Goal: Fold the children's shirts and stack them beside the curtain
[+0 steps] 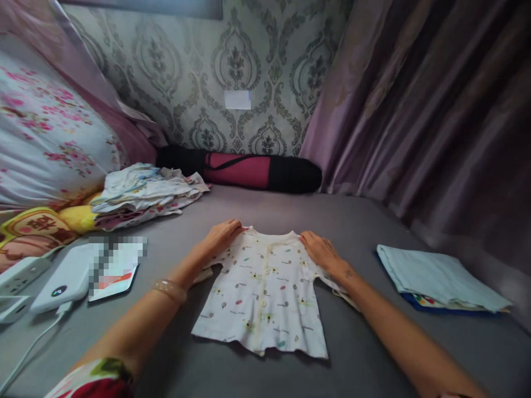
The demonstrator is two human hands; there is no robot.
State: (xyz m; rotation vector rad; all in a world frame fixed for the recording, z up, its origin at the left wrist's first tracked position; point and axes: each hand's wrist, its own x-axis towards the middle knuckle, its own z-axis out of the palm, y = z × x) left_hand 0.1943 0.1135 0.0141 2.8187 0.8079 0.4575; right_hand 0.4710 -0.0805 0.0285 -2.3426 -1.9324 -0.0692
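A white printed baby shirt [265, 293] lay front up on the gray bedsheet [340, 221], its neckline toward the wall and its slightly wavy hem toward the person. The left hand [222, 235] touched one shoulder of it with bent fingers, and the right hand [321, 250] touched the other; I could not tell whether either one pinched the cloth or only pressed it. Both sleeves angled outward, partly covered by the wrists and forearms.

Beyond the neckline, a stretch of sheet ran to the long black-and-magenta bag [238, 170] at the foot of the patterned wallpaper [178, 66]. On the right, more sheet separated the shirt from a folded pale-blue cloth [440, 276], which rested on something with a dark-blue edge; past that, the mauve curtain [406, 110] bounded the bed. The left side was tighter: a flat, partly pixelated device [122, 282] lay near the left forearm, just beside a white power bank [70, 276] with a cable [33, 348] plugged into its near end. A power strip [25, 276] sat farther left, and a heap of crumpled clothes [145, 190] behind.

The bag, a strap across its magenta middle, looked filled out along its length, though its contents were hidden.
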